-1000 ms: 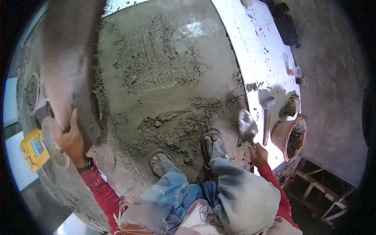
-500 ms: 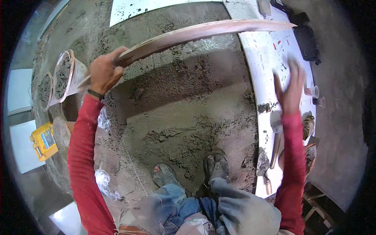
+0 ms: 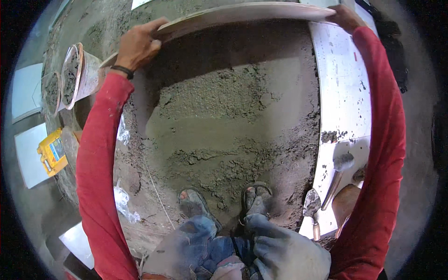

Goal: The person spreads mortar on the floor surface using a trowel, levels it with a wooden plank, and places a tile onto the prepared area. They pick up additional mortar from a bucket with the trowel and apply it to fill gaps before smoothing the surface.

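Note:
A long wooden board [image 3: 242, 13] spans the far part of the view, above grey wet mortar [image 3: 205, 126]. My left hand [image 3: 137, 46] is closed round its left part, and a short end of the board sticks out beyond the wrist. At the other end, my right hand [image 3: 347, 18] grips the board, its fingertips partly hidden. The board casts a dark shadow on the mortar beneath. The mortar is smooth in a band across the middle and rough and lumpy nearer my feet.
Mortar-filled buckets [image 3: 88, 77] stand at the left, near a yellow jug [image 3: 52, 153]. Along the right runs a white panel [image 3: 343, 88] bearing a mallet [image 3: 343, 162] and a trowel [image 3: 311, 203]. My sandalled feet [image 3: 200, 207] are on the mortar. A thin string [image 3: 158, 196] lies left of them.
My right hand has moved up from over the white panel and taken hold of the board's right end. My left hand and the board appear farther up in the view.

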Demonstrator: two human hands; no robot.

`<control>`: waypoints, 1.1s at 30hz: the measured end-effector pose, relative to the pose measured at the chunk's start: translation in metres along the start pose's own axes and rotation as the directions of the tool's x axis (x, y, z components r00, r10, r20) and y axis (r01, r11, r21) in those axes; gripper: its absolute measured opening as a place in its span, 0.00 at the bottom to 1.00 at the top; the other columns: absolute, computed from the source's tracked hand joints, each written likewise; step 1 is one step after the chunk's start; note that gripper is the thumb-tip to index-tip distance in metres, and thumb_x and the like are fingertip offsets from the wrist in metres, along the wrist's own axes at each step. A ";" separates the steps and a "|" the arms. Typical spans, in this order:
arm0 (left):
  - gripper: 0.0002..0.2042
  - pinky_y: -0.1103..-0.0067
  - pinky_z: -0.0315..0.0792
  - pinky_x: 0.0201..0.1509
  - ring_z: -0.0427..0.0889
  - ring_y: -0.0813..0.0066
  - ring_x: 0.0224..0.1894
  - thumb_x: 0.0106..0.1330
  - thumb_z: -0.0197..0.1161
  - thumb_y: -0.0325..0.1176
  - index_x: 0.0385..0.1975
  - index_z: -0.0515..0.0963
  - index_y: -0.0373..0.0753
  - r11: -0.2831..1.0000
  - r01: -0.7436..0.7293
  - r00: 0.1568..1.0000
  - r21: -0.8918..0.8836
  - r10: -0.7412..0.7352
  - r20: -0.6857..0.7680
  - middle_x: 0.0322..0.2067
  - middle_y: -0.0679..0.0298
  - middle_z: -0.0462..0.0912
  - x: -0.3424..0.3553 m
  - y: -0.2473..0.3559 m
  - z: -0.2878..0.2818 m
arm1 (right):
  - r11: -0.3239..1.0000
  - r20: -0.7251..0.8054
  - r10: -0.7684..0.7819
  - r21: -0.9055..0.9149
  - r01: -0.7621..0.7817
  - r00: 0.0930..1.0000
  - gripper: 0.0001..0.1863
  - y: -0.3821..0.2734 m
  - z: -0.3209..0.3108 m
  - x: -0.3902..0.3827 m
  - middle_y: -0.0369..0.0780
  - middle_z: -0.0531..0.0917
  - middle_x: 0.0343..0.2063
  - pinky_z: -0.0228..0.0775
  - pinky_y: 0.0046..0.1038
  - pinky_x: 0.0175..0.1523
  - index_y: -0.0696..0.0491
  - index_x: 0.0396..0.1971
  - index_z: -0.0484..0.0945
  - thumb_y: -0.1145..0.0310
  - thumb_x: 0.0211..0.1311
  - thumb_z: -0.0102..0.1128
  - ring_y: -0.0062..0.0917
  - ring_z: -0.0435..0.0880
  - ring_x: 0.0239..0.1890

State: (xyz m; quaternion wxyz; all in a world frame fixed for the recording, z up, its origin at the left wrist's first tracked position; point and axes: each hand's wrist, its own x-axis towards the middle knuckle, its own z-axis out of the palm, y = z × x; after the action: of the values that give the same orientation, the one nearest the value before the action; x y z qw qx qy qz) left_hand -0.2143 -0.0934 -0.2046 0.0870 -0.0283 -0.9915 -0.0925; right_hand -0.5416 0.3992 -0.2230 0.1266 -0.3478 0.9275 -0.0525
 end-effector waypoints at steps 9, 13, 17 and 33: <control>0.20 0.63 0.76 0.42 0.84 0.53 0.38 0.49 0.60 0.29 0.45 0.81 0.45 0.986 0.093 0.975 -0.142 -0.061 0.212 0.36 0.51 0.85 0.017 0.012 -0.018 | 0.987 -0.050 -0.155 0.027 0.156 0.987 0.14 0.060 0.019 0.003 0.41 0.85 0.26 0.73 0.33 0.40 0.57 0.43 0.83 0.67 0.57 0.65 0.24 0.81 0.29; 0.19 0.64 0.75 0.39 0.83 0.52 0.36 0.49 0.58 0.30 0.43 0.81 0.48 0.997 -0.019 0.968 0.071 0.001 0.251 0.34 0.54 0.85 0.001 -0.017 -0.017 | 0.994 -0.096 -0.046 -0.107 0.036 0.994 0.18 0.035 0.030 -0.016 0.49 0.85 0.34 0.71 0.32 0.51 0.57 0.48 0.80 0.66 0.59 0.64 0.35 0.84 0.42; 0.14 0.63 0.75 0.35 0.83 0.52 0.32 0.51 0.59 0.32 0.39 0.83 0.46 0.996 0.036 0.967 -0.076 -0.016 0.254 0.30 0.53 0.84 -0.011 -0.001 -0.024 | 0.999 0.025 0.009 -0.044 -0.008 1.000 0.17 0.019 0.031 -0.045 0.48 0.85 0.35 0.71 0.30 0.51 0.57 0.47 0.80 0.67 0.59 0.64 0.31 0.83 0.41; 0.23 0.69 0.79 0.40 0.84 0.58 0.37 0.46 0.60 0.25 0.46 0.81 0.55 0.993 0.089 0.934 -0.079 -0.056 0.352 0.38 0.65 0.85 -0.206 0.090 -0.031 | 0.981 0.037 -0.011 0.194 0.003 0.999 0.12 -0.073 0.067 -0.283 0.45 0.86 0.38 0.73 0.31 0.47 0.57 0.43 0.82 0.78 0.58 0.61 0.34 0.86 0.40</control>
State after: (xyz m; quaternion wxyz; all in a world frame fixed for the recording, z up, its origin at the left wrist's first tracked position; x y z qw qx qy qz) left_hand -0.0003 -0.0192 -0.1947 -0.0954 -0.0118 -0.9861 -0.1355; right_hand -0.2720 0.5298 -0.2183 0.1772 -0.3379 0.9142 -0.1363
